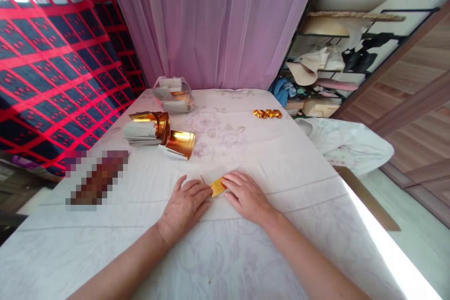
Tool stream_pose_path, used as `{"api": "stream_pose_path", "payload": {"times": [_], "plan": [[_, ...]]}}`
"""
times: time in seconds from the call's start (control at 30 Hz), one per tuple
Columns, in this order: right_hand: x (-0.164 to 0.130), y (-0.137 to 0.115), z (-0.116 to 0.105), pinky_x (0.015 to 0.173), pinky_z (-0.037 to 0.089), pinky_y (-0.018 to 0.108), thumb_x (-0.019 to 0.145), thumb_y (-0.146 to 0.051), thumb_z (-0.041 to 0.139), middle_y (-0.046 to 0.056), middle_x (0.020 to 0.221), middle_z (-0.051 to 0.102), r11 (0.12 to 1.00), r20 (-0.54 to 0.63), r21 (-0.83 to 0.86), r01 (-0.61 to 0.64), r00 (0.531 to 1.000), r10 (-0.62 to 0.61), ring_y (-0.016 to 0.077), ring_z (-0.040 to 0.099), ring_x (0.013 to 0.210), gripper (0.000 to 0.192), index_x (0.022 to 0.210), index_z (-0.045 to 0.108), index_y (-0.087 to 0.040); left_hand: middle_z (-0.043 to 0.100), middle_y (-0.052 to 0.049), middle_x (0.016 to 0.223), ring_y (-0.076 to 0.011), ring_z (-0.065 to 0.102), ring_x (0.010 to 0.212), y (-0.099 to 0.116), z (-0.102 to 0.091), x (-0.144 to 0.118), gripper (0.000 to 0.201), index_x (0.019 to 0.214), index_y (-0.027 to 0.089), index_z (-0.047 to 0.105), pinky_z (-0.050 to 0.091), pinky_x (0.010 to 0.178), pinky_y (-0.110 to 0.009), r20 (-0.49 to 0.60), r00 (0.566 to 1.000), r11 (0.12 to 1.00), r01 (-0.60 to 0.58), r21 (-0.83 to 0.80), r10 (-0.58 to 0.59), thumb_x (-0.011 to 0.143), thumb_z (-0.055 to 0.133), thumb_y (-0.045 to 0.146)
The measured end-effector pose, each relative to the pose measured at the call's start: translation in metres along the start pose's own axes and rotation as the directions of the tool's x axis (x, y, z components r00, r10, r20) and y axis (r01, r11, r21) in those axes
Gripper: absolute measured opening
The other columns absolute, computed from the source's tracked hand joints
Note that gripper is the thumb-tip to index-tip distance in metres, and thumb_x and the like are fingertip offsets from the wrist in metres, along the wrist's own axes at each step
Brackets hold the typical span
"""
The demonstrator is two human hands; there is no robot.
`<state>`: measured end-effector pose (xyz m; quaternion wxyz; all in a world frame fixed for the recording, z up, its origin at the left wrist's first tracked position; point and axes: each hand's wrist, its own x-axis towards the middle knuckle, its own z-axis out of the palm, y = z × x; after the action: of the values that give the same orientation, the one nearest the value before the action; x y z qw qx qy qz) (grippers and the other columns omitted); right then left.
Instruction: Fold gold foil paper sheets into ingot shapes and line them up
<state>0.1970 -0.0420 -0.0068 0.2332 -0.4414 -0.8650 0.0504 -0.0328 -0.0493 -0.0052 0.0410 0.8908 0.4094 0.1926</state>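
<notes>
Your left hand [184, 204] and right hand [246, 194] lie flat at lower centre of the frame, fingers together, pressing a gold strip [218, 186] onto the bed [298, 159]. The strip lies between them, long axis tilted up to the right, both hands touching it.

Two bare forearms are seen entering from the lower edge, with no sleeves reaching the visible parts. The left hand [184, 206] and the right hand [246, 194] are uncovered; short, unpainted nails are shown on the fingers.
</notes>
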Motion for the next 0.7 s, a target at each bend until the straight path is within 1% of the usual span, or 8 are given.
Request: {"api": "stream_pose_path", "payload": {"times": [0.1, 0.23, 0.4, 0.53, 0.6, 0.7], "plan": [[-0.001, 0.000, 0.001, 0.101, 0.049, 0.047, 0.087, -0.017, 0.056, 0.011, 0.121, 0.065, 1.000, -0.016, 0.018, -0.009, 1.000, 0.009, 0.0258, 0.057, 0.116, 0.029, 0.113, 0.067, -0.020, 0.073, -0.001, 0.103, -0.0228, 0.062, 0.102, -0.005, -0.003, 0.009, 0.018, 0.106, 0.028, 0.069, 0.029, 0.107, -0.051, -0.015, 0.999, 0.999, -0.039, -0.027, 0.039, 0.092, 0.059, 0.033], [-0.001, 0.000, 0.001, 0.103, 0.048, 0.046, 0.087, -0.018, 0.057, 0.011, 0.122, 0.064, 0.999, -0.011, 0.037, -0.019, 1.000, 0.019, 0.0260, 0.056, 0.116, 0.028, 0.114, 0.066, -0.017, 0.073, 0.000, 0.102, -0.0228, 0.062, 0.103, -0.008, -0.002, 0.015, 0.015, 0.102, 0.027, 0.069, 0.029, 0.106, -0.049, -0.047, 0.996, 0.997, -0.076, -0.027, 0.075, 0.092, 0.061, 0.035], [0.000, -0.003, 0.000, 0.101, 0.047, 0.046, 0.089, -0.019, 0.054, 0.012, 0.120, 0.065, 0.999, -0.027, 0.028, -0.025, 0.999, 0.025, 0.0263, 0.055, 0.115, 0.026, 0.113, 0.065, -0.015, 0.074, 0.001, 0.100, -0.0213, 0.064, 0.101, -0.008, 0.001, 0.015, 0.018, 0.102, 0.025, 0.069, 0.028, 0.107, -0.046, -0.071, 0.995, 0.996, -0.073, -0.041, 0.070, 0.096, 0.055, 0.034], [0.000, -0.010, 0.001, 0.099, 0.045, 0.045, 0.091, -0.019, 0.052, 0.012, 0.123, 0.063, 1.000, -0.087, -0.026, -0.003, 0.996, 0.000, 0.0265, 0.053, 0.118, 0.023, 0.110, 0.067, -0.016, 0.075, 0.001, 0.099, -0.0216, 0.064, 0.101, -0.007, 0.001, 0.015, 0.019, 0.101, 0.025, 0.070, 0.029, 0.106, -0.046, -0.094, 0.994, 0.997, -0.066, -0.038, 0.062, 0.097, 0.053, 0.034], [0.000, -0.014, 0.002, 0.096, 0.046, 0.042, 0.092, -0.020, 0.053, 0.011, 0.121, 0.064, 0.999, -0.102, -0.039, 0.007, 0.995, -0.011, 0.0252, 0.054, 0.115, 0.021, 0.108, 0.068, -0.019, 0.075, 0.001, 0.099, -0.0214, 0.064, 0.100, -0.006, 0.001, 0.016, 0.020, 0.101, 0.025, 0.070, 0.030, 0.106, -0.047, -0.097, 0.993, 0.997, -0.063, -0.035, 0.059, 0.097, 0.053, 0.034], [0.001, -0.020, 0.004, 0.086, 0.046, 0.038, 0.093, -0.023, 0.056, 0.007, 0.108, 0.068, 1.000, -0.085, -0.028, -0.006, 0.996, 0.003, 0.0218, 0.058, 0.101, 0.016, 0.103, 0.069, -0.021, 0.075, 0.001, 0.097, -0.0209, 0.064, 0.098, -0.005, 0.001, 0.017, 0.022, 0.099, 0.025, 0.071, 0.031, 0.106, -0.047, -0.098, 0.994, 0.998, -0.051, -0.039, 0.047, 0.098, 0.051, 0.035]]}}
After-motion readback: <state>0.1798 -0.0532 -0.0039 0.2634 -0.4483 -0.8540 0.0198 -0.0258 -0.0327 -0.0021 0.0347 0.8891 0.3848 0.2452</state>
